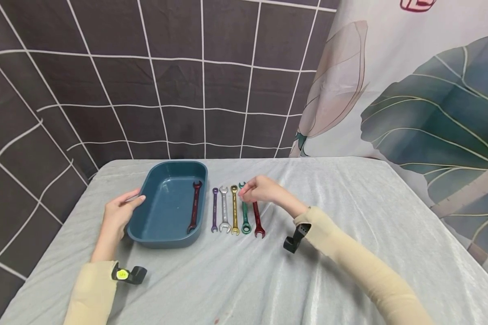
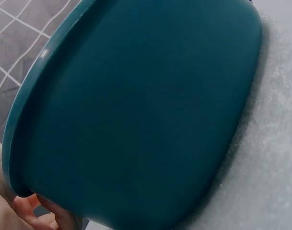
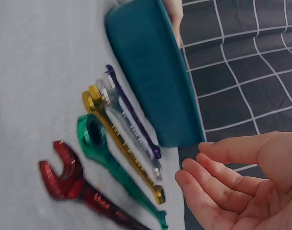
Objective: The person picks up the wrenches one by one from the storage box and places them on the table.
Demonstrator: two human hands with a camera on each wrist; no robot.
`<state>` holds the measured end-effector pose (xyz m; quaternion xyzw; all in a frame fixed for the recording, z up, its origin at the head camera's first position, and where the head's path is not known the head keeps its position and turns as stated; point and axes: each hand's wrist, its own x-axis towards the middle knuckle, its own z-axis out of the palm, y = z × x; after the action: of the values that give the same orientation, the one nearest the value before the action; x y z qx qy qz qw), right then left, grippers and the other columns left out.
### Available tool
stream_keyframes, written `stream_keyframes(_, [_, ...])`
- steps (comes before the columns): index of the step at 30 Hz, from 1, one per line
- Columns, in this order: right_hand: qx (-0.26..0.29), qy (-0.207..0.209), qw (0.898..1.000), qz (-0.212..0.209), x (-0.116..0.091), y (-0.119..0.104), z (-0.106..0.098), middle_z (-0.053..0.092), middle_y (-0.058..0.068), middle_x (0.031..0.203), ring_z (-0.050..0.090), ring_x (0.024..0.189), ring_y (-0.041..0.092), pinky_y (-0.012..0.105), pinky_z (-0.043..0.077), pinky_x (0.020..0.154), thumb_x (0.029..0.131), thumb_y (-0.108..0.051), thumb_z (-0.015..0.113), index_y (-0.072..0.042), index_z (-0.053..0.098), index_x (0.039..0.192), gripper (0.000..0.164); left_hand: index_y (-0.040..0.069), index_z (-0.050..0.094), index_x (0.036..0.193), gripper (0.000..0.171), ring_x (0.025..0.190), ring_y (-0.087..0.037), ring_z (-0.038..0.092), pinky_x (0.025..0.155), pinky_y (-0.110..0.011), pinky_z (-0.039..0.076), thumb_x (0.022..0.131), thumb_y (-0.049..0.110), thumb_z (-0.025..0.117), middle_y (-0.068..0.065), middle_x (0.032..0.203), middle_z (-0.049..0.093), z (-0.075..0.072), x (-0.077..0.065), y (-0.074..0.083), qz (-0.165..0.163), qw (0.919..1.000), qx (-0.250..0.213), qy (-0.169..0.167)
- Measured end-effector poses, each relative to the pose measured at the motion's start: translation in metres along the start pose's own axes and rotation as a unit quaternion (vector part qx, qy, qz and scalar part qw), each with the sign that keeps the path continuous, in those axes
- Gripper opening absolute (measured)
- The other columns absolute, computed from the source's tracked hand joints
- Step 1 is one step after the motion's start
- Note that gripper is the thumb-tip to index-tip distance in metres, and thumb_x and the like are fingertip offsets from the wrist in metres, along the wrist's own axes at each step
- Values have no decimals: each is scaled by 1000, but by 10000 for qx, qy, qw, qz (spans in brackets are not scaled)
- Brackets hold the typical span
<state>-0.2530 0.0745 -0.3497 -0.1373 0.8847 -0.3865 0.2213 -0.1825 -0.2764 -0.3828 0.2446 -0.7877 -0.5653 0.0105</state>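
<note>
My left hand (image 1: 119,210) grips the left rim of a blue plastic tray (image 1: 154,225), thumb over the edge and fingers outside below it. Inside the tray, along its right wall, lies a dark red wrench (image 1: 194,207). My right hand (image 1: 260,189) hovers with loosely bent fingers over the upper ends of a green wrench (image 1: 246,216) and a red wrench (image 1: 258,221), partly covering both. Nothing shows between its fingers in the right wrist view. Left of these lie a gold wrench (image 1: 234,212), a silver wrench (image 1: 224,207) and a purple wrench (image 1: 215,210), roughly parallel.
A light grey cloth (image 1: 349,203) covers the table. Behind it hangs a dark curtain with white grid lines (image 1: 183,90), and a leaf-patterned curtain (image 1: 431,126) at the right. Each wrist wears a black camera mount, such as the right mount (image 1: 297,237).
</note>
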Motion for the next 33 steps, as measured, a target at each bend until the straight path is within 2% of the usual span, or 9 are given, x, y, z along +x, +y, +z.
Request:
stream_keyframes(5, [-4,-23,9998,-175,2,-11,2,74,7,92,68,87,21,31,56,80,83,-11,66,-4,72,102,21,11,45,143,55,137,-31,40,113,-46,33,94,29,60,-12,151,41,1,0,0,-1,10000,-29,1])
stream_keyframes(9, [-197,-23,9992,-353,5,-19,6,75,6,91,67,82,16,21,52,73,82,-14,69,-4,72,102,23,11,45,143,55,136,-31,40,113,-45,33,94,30,60,-13,150,42,2,0,-1,-21,10000,-33,8])
stream_keyframes(15, [-437,-51,9978,-492,7,-35,11,75,5,94,67,82,11,22,51,75,82,-15,70,-7,73,102,22,12,45,143,56,134,-29,42,112,-44,34,93,32,60,-14,149,44,1,1,-2,-26,10000,-14,82])
stream_keyframes(20, [-356,-105,9977,-576,12,-46,15,75,6,95,67,83,10,23,51,81,82,-12,69,-4,72,106,25,12,45,143,57,135,-30,41,112,-44,34,93,33,60,-11,151,41,-1,1,-2,-29,10000,21,26])
stream_keyframes(29, [-215,-193,9973,-682,22,-63,26,75,6,94,65,79,8,19,50,73,82,-11,71,-6,72,104,23,13,44,144,58,134,-27,42,111,-43,36,93,35,60,-10,152,40,-1,1,0,-59,10000,28,-54])
stream_keyframes(33, [-161,-238,9972,-684,23,-70,29,75,7,97,66,81,8,19,51,74,82,-10,71,-4,71,107,26,14,44,144,58,133,-26,43,111,-42,36,92,36,60,-9,151,40,0,1,0,-81,10000,8,-44])
